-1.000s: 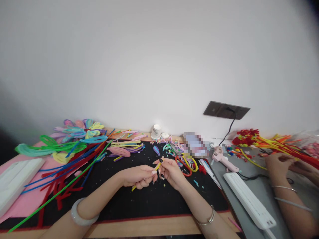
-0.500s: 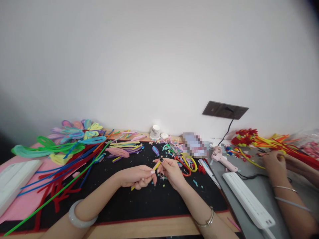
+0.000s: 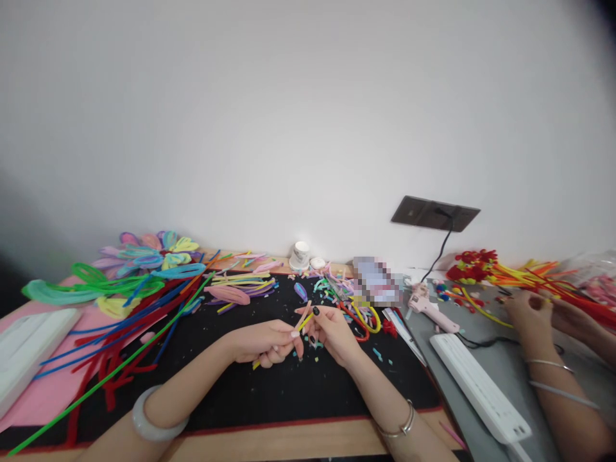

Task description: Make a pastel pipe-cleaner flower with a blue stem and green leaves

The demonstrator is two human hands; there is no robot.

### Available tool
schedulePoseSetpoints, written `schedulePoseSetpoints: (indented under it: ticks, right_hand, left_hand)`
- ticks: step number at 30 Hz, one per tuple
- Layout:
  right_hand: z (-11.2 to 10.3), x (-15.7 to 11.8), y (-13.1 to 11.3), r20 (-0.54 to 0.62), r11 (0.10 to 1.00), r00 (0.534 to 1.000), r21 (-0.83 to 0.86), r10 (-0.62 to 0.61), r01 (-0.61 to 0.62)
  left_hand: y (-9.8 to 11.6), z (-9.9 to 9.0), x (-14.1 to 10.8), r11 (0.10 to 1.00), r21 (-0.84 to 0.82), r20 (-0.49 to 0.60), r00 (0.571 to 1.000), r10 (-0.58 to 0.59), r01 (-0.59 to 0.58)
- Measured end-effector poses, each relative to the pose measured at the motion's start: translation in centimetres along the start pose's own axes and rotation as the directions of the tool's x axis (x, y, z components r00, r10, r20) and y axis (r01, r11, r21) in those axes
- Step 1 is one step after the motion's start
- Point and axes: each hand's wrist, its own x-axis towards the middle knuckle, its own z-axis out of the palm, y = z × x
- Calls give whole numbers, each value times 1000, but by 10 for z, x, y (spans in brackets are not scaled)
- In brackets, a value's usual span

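Over the black mat, my left hand (image 3: 264, 340) is closed around a yellow pipe cleaner (image 3: 305, 323), whose lower end shows beneath the fist. My right hand (image 3: 334, 333), with dark nails, pinches the upper part of that stem. A pale pink strip (image 3: 303, 314), apparently another pipe cleaner, crosses the yellow one between the hands; which fingers hold it is unclear. Just beyond the fingers lies a small purple-and-blue loop (image 3: 300, 292). A pink looped petal shape (image 3: 228, 294) rests farther left, beside loose pipe cleaners (image 3: 245, 280).
Colourful pipe-cleaner petals (image 3: 154, 250) and long stems fill the left. A white cup (image 3: 301, 255) stands by the wall. On the right are a pink glue gun (image 3: 428, 308), a white power strip (image 3: 481, 385), a blurred-out phone (image 3: 378, 280) and a co-worker's hands (image 3: 532, 314).
My right fingertips have shifted slightly along the yellow pipe cleaner, and the pale pink strip now sticks up between my hands. The left hand has barely moved.
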Motion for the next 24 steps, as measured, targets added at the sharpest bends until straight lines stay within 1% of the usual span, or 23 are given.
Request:
schedulePoseSetpoints:
  ticks: [3,8,15,20,24]
  right_hand:
    - [2,-1,0,20,1000,1000,20,16,-17]
    - [1,-1,4,76,996,996,-72,55,-49]
    - [-2,0,8,47,997,999,-72,21,-18]
    - [-1,-1,5,25,996,999,-77,35,-33]
    - [2,-2,4,48,998,998,-30,48,-46]
  left_hand:
    - [0,0,0,1000,-5,-17,1000,1,-1]
    - [-1,0,1,1000,16,-38,999,-26,27]
    - [0,1,1,999,16,-29,998,-47,47]
    - [0,0,1,997,23,1,997,-74,74]
    - [0,1,-1,994,31,51,993,-107,105]
